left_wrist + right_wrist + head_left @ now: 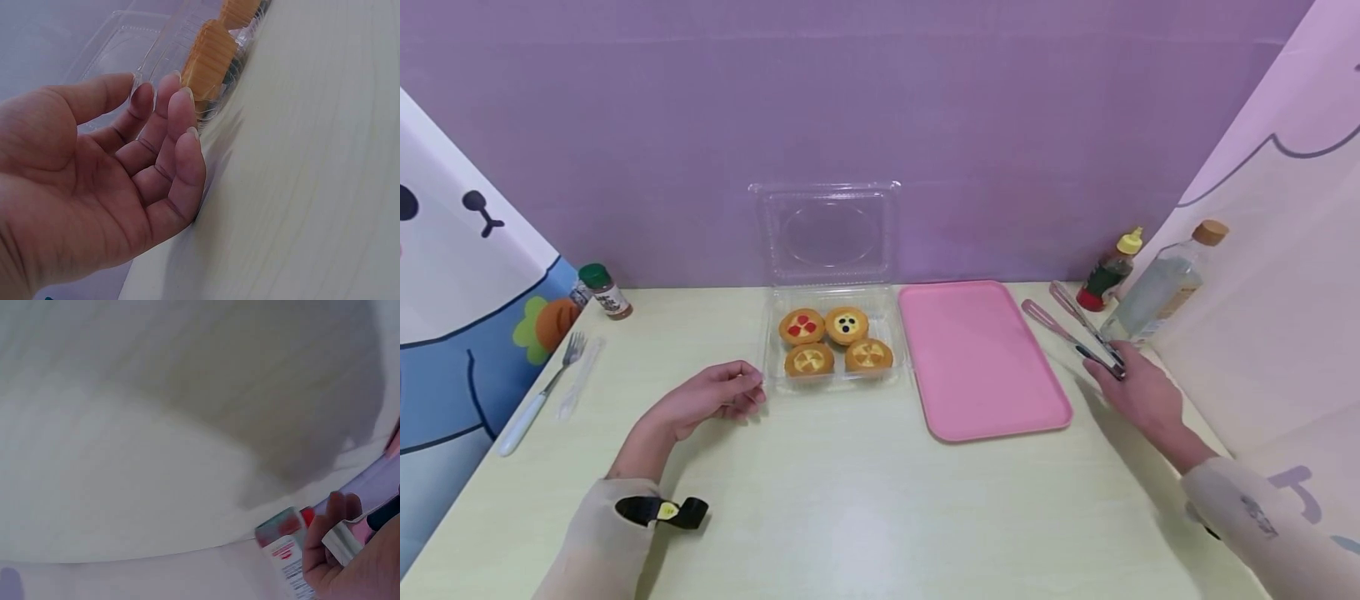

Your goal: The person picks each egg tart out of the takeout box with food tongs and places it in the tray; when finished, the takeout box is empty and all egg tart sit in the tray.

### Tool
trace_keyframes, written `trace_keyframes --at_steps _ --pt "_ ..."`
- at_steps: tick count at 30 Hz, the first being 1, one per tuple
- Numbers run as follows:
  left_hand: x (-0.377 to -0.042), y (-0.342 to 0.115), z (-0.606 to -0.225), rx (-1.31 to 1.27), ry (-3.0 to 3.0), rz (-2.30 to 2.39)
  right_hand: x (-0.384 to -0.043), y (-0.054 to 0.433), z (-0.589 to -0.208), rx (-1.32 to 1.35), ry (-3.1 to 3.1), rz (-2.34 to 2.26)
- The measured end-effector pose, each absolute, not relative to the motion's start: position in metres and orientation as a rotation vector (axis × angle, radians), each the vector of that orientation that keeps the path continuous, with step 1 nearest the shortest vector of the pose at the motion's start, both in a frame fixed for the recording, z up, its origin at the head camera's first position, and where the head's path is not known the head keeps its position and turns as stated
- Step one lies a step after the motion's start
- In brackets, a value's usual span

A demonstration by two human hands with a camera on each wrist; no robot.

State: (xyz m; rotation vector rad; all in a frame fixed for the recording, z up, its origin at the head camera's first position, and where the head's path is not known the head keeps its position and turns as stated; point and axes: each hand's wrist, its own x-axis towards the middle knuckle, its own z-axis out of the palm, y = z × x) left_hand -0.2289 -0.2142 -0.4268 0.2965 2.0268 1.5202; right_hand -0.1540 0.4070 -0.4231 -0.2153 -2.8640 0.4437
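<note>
My right hand grips a pair of tongs by the handle end, its two pink looped tips spread apart and pointing toward the tray. In the right wrist view the fingers curl round the handle. My left hand has loosely bent fingers and holds nothing; its fingertips are right by the front left corner of a clear plastic box. The box's lid stands raised at the back. Inside sit several small tarts, some with red or dark toppings. A pink tray lies between box and tongs.
Behind the tongs stand a sauce bottle with a yellow cap and a large clear bottle with a brown stopper. A green-capped jar, a fork and a wrapped clear utensil are at the left. Purple cloth backs the table.
</note>
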Motion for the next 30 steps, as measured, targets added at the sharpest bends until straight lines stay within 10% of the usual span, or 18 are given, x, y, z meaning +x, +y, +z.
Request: trace_keyframes --at_steps 30 --pt "-0.227 -0.214 -0.425 0.266 2.014 1.541 -0.182 0.297 -0.386 0.17 -2.868 0.651"
